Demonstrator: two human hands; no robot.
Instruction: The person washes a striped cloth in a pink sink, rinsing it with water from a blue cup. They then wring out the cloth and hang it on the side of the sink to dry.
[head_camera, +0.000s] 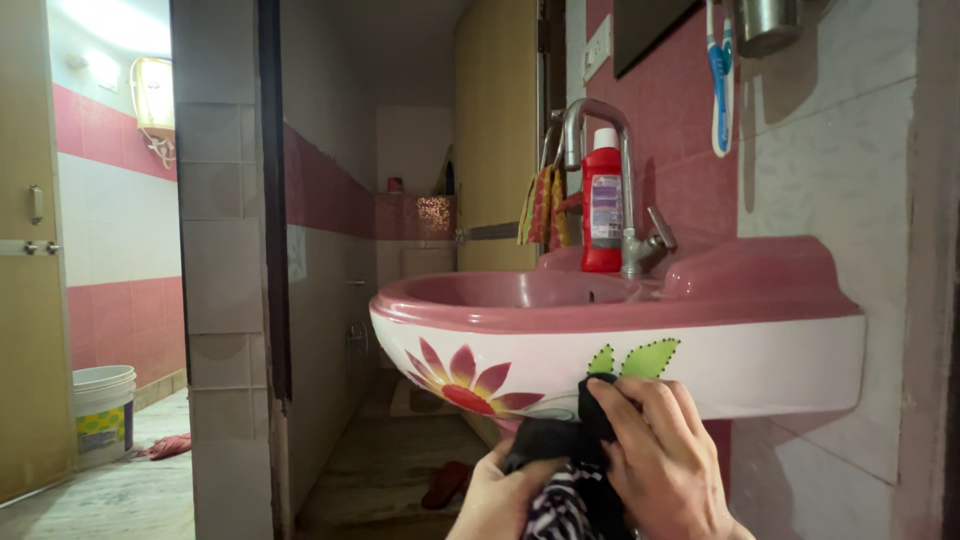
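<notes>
Fingers (640, 415) of your right hand (665, 465) are curling narrow over a black cloth (570, 440), pinching its upper fold against the underside of the pink wash basin (620, 320). Your left hand (500, 495) is gripping the same cloth from below, where a black-and-white striped part (560, 510) is bunching between both palms; holding it with two hands seems to be keeping the fabric gathered into a pad rather than hanging loose. The cloth is sitting just beneath the basin's white front, touching it near the painted green leaves (640, 358) and close to the red flower (465, 380).

Above, you are looking at the basin bowl, whose inside is mostly hidden by its rim. A red bottle with a white cap (603, 200) is standing on the ledge beside the steel tap (615, 170), within easy reach of the water. A steel cup (768, 22) on the wall is holding a blue toothbrush (719, 85). Far to the left, a white bucket (103, 410) is standing on the floor; its contents are not showing.
</notes>
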